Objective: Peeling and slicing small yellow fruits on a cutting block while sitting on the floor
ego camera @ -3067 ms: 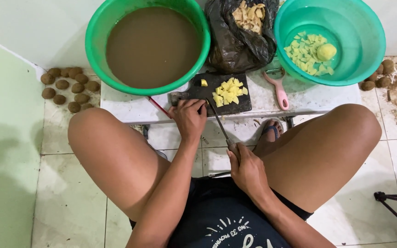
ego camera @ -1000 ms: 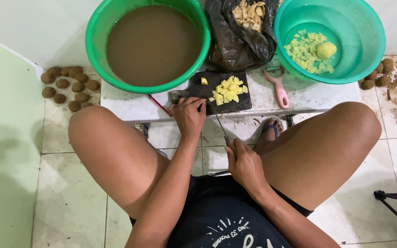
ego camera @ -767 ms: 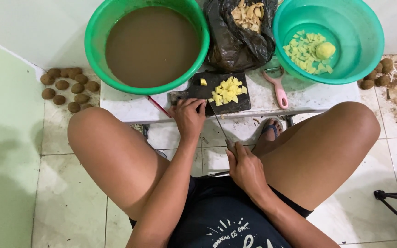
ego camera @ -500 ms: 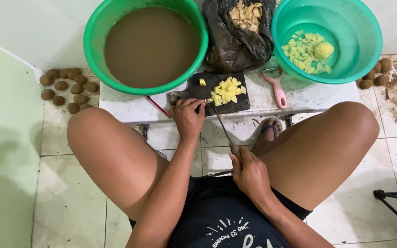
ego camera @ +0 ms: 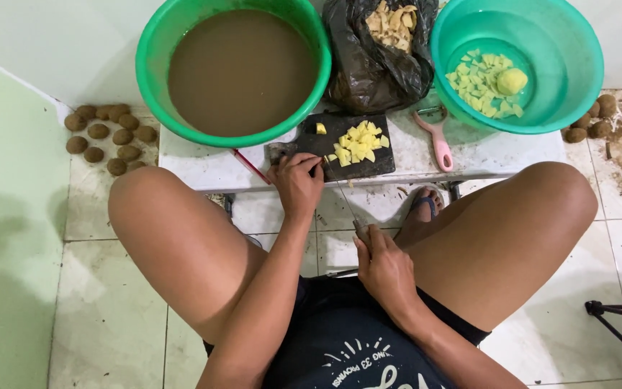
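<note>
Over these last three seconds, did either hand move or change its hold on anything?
Barely. The right hand has drawn back slightly toward the body with the knife, still gripping its handle. The left hand stays at the near edge of the black cutting board. The yellow diced pieces, both green basins and the pink peeler are unchanged.

Single head-worn camera looks steeply down, close over lap and low table [ego camera: 469, 155]

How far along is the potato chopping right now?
Done: yellow cubes sit in the teal basin, and peels fill the black bag. In hand: the left hand rests on the dark cutting board beside a pile of cut pieces, and the right hand holds a knife. Left: unpeeled potatoes on the floor.
</note>
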